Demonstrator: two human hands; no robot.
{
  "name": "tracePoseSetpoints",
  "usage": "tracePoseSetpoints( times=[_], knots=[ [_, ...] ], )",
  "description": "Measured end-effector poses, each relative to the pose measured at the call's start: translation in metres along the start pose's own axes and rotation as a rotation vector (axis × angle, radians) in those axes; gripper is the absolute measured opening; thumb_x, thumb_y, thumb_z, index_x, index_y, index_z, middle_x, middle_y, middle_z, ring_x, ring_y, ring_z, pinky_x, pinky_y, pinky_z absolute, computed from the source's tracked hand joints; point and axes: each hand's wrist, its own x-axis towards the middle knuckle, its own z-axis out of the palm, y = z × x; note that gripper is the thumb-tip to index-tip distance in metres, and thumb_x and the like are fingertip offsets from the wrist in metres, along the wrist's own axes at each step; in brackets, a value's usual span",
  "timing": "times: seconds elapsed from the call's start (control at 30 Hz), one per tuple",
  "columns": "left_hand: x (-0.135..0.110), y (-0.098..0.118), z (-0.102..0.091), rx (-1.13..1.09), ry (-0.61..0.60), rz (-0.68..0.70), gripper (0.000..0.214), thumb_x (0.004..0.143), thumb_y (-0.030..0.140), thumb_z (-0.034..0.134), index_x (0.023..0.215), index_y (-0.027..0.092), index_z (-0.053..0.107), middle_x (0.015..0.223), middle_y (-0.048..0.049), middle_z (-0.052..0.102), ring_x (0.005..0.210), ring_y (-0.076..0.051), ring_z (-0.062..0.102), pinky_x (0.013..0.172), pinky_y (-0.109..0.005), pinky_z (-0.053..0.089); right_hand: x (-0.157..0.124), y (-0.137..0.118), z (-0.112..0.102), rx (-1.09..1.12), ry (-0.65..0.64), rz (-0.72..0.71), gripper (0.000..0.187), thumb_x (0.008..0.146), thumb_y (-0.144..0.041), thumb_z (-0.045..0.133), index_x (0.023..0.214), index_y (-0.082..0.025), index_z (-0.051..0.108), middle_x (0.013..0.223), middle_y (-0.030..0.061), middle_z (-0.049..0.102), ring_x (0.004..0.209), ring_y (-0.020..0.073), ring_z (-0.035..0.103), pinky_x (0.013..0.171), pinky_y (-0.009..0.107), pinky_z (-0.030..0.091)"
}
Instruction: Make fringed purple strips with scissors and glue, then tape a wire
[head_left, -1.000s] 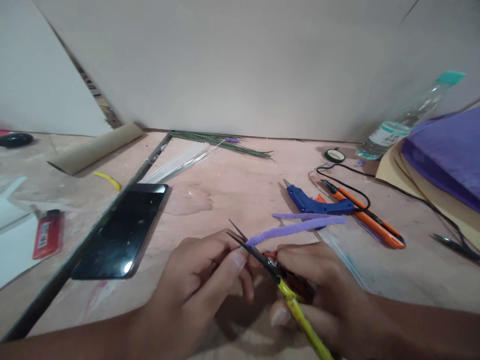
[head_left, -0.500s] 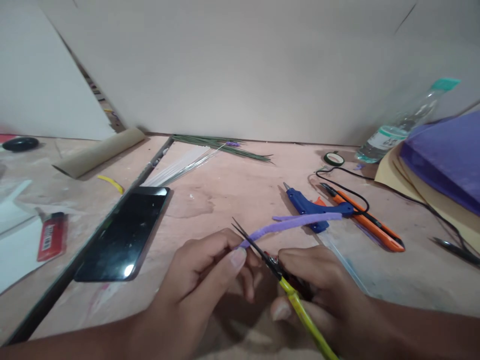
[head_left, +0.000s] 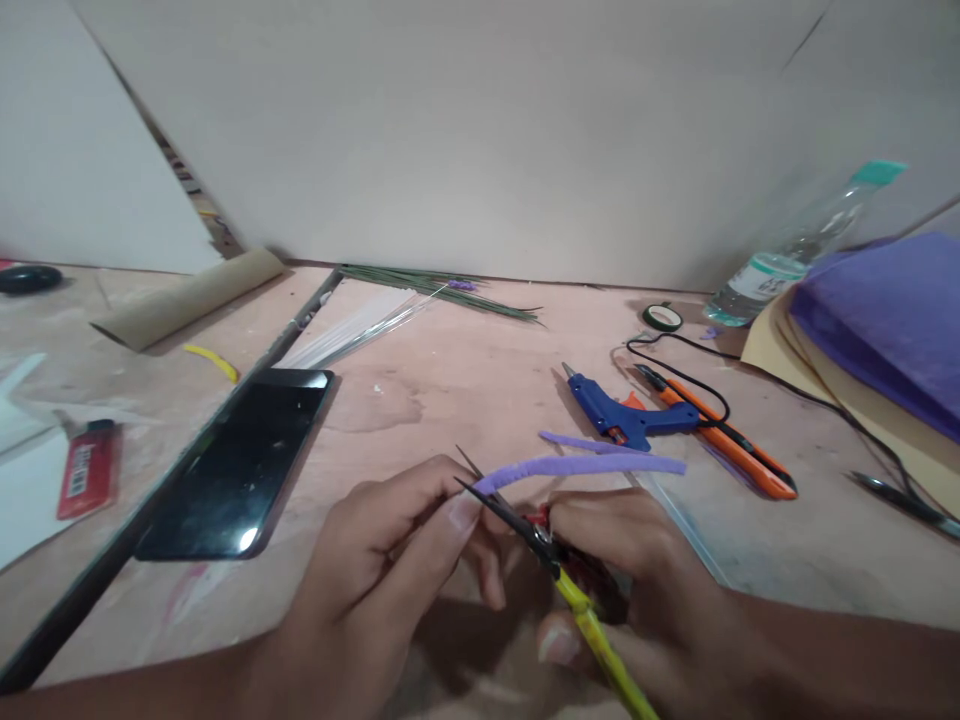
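1. Left hand (head_left: 390,560): grip pinched together on the near end of the purple pipe cleaner (head_left: 585,465), thumb and forefinger clamping it just above the table (head_left: 465,370).
2. Right hand (head_left: 637,570): grip closed round the yellow-handled scissors (head_left: 525,525), tips pointing to 10 o'clock.
3. Change: half a second ago the blades looked nearly shut and the pipe cleaner slanted up toward 2 o'clock. Now the blades stand parted with the pipe cleaner between them, and its free end has dropped level, toward 3 o'clock.
4. Reading: the pipe cleaner looks whole, so probably no cut is made yet and the blades are re-set on the same spot.
5. Around: blue glue gun (head_left: 622,415) at 1 o'clock of the hands, orange cutter (head_left: 720,440) just beyond it, phone (head_left: 236,465) at 10 o'clock.
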Motion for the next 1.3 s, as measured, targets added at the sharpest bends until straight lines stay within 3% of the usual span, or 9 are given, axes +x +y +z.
tracePoseSetpoints(
  times=[0.13, 0.3, 0.73, 0.9, 1.03, 1.2, 1.3],
  knots=[
    [0.0010, 0.0010, 0.0019, 0.077, -0.003, 0.047, 0.035, 0.108, 0.019, 0.057, 0.079, 0.022, 0.077, 0.070, 0.0035, 0.074, 0.054, -0.006, 0.059, 0.048, -0.013, 0.042, 0.0003, 0.0004, 0.0014, -0.013, -0.004, -0.027, 0.063, 0.109, -0.074, 0.047, 0.085, -0.019, 0.068, 0.070, 0.0004, 0.057, 0.061, 0.0135, 0.045, 0.060, 0.029, 0.035],
    [0.0017, 0.0024, 0.0038, 0.116, -0.003, 0.087, 0.038, 0.106, 0.017, 0.056, 0.075, 0.022, 0.077, 0.068, 0.0019, 0.075, 0.055, -0.007, 0.063, 0.049, -0.014, 0.045, -0.0039, 0.0015, 0.0023, -0.023, 0.021, 0.008, 0.067, 0.106, -0.077, 0.050, 0.079, -0.019, 0.066, 0.065, -0.0013, 0.052, 0.059, 0.0129, 0.040, 0.058, 0.029, 0.031],
    [0.0002, 0.0024, 0.0026, 0.110, 0.032, 0.074, 0.035, 0.106, 0.018, 0.059, 0.074, 0.023, 0.074, 0.063, 0.0043, 0.069, 0.049, -0.007, 0.051, 0.047, -0.016, 0.040, -0.0028, -0.0014, 0.0007, 0.013, -0.016, 0.025, 0.068, 0.106, -0.078, 0.047, 0.087, -0.018, 0.072, 0.065, -0.0004, 0.055, 0.059, 0.0136, 0.044, 0.060, 0.030, 0.036],
    [0.0020, 0.0026, 0.0036, 0.094, 0.032, 0.067, 0.037, 0.105, 0.016, 0.059, 0.072, 0.023, 0.073, 0.059, 0.0055, 0.064, 0.050, -0.007, 0.053, 0.046, -0.015, 0.038, -0.0027, 0.0000, -0.0003, -0.027, -0.008, 0.025, 0.066, 0.105, -0.078, 0.050, 0.075, -0.019, 0.062, 0.064, -0.0018, 0.051, 0.058, 0.0128, 0.042, 0.058, 0.029, 0.033],
    [0.0016, 0.0017, 0.0035, 0.090, 0.012, 0.040, 0.034, 0.105, 0.016, 0.059, 0.078, 0.023, 0.078, 0.065, 0.0042, 0.071, 0.048, -0.006, 0.050, 0.044, -0.015, 0.037, -0.0037, 0.0008, -0.0011, 0.016, -0.020, 0.049, 0.066, 0.103, -0.077, 0.055, 0.070, -0.020, 0.056, 0.066, -0.0008, 0.054, 0.061, 0.0128, 0.046, 0.061, 0.029, 0.036],
    [0.0003, 0.0008, 0.0026, 0.035, 0.010, -0.001, 0.032, 0.106, 0.020, 0.060, 0.081, 0.023, 0.079, 0.068, 0.0033, 0.075, 0.049, -0.007, 0.054, 0.051, -0.016, 0.046, -0.0052, 0.0033, 0.0013, 0.053, 0.004, 0.052, 0.067, 0.103, -0.079, 0.053, 0.073, -0.020, 0.061, 0.065, -0.0013, 0.053, 0.061, 0.0130, 0.046, 0.060, 0.029, 0.035],
    [0.0000, 0.0005, 0.0021, 0.018, 0.014, -0.019, 0.032, 0.107, 0.021, 0.060, 0.082, 0.024, 0.080, 0.067, 0.0038, 0.075, 0.050, -0.007, 0.054, 0.054, -0.015, 0.048, -0.0057, 0.0052, 0.0029, 0.062, 0.023, 0.063, 0.068, 0.102, -0.079, 0.056, 0.069, -0.020, 0.056, 0.063, -0.0028, 0.049, 0.059, 0.0118, 0.043, 0.059, 0.028, 0.033]
  ],
)
